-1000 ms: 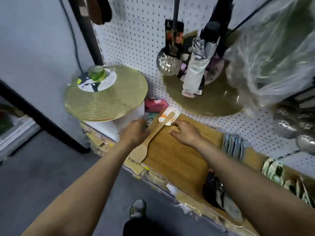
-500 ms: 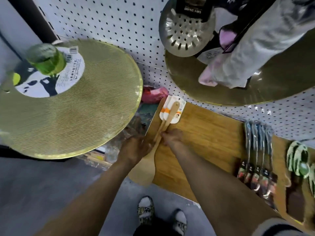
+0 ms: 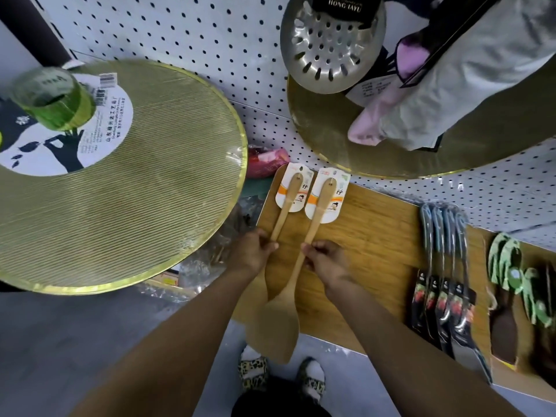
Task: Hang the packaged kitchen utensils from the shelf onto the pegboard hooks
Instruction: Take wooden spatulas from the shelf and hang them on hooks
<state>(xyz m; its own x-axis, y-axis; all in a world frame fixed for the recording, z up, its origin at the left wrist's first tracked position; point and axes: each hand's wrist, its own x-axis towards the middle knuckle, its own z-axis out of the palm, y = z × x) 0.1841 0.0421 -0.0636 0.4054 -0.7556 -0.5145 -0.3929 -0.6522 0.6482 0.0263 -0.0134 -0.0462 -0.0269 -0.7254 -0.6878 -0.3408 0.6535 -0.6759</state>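
Two pale wooden spatulas on white-and-orange header cards are being held side by side over the light wooden shelf board (image 3: pixel 376 236), their carded ends lying close to the white pegboard (image 3: pixel 195 40). The left spatula (image 3: pixel 284 206) is being pinched at mid-handle by the left hand (image 3: pixel 254 251), fingers closed round the shaft; the right spatula (image 3: pixel 313 224) is being gripped the same way by the right hand (image 3: pixel 326 260), fingertips clamped together on the handle. Both blades are overhanging the front edge of the shelf.

The task is judged to be at an early stage: neither spatula is being hung yet, and both are only being taken up. A row of grey-handled utensils in dark printed sleeves (image 3: pixel 442 278) and green-carded dark utensils (image 3: pixel 508 296) are being left on the shelf, awaiting hanging. A perforated steel skimmer (image 3: pixel 328 52) is already hanging on the pegboard.

On the skimmer's black tag (image 3: pixel 343 3), "HONG JAYU" or similar is being read, the letters partly cut off. Chinese characters are being shown on the round white label (image 3: pixel 99 127) of the large gold mesh disc (image 3: pixel 135 206), too small to read, beside a barcode. A single character is being shown on each spatula card.
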